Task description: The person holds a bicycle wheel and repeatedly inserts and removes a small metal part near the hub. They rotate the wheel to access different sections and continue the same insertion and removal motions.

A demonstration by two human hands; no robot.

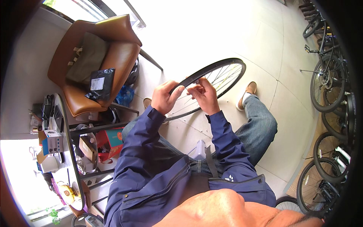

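A bicycle wheel with a black rim and thin spokes is held tilted in front of me, above the floor between my legs. My left hand is closed round the rim on its near left side, its thumb pointing in toward the spokes. Just right of it, my right hand has its fingers bent into a pinch among the spokes. What lies between those fingertips is too small and partly hidden to name. The two hands are close but apart.
At the left stands a brown leather chair with a cloth bag and a black parcel. Below it, a table carries boxes and small items. Several bicycles line the right side. Pale tiles cover the floor.
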